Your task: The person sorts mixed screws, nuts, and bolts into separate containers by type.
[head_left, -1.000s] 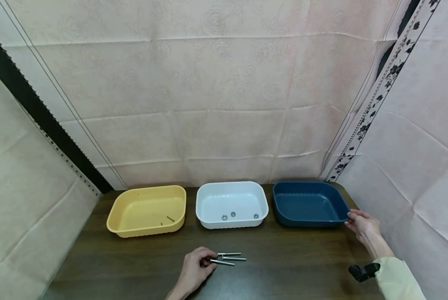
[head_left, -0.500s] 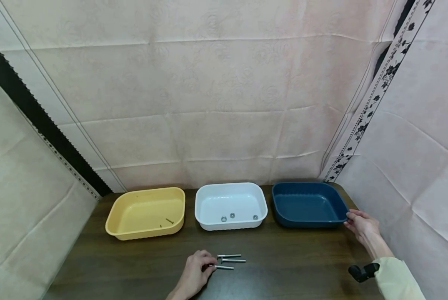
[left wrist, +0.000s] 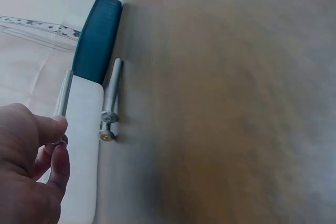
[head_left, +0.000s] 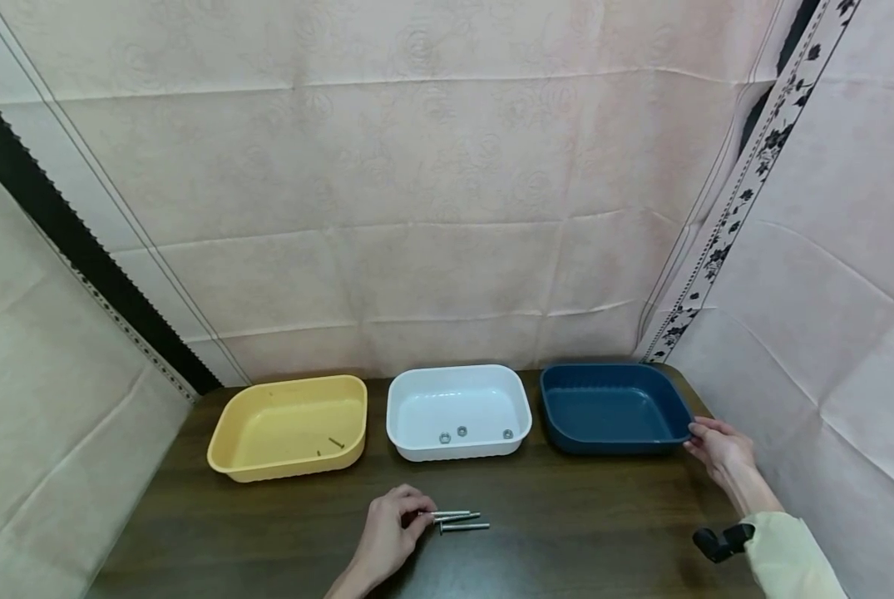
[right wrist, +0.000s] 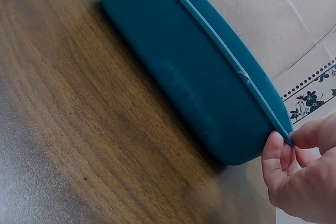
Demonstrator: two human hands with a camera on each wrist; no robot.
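Here, on the white tray's (head_left: 457, 399) near side, the left hand (head_left: 387, 534) pinches a bolt (left wrist: 65, 95), fingers closed on it; two other bolts (left wrist: 113, 93) lie on the worktop (head_left: 566, 532). Right of the white tray, the right hand's (head_left: 723, 455) fingers grip the blue tray's (head_left: 614, 408) rim. Three nuts (head_left: 445, 438) sit inside the white one.

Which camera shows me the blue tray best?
The head view: there the blue tray shows its inside and nearly its full outline. The right wrist view is closer but crops it; the left wrist view shows mainly its outer side.
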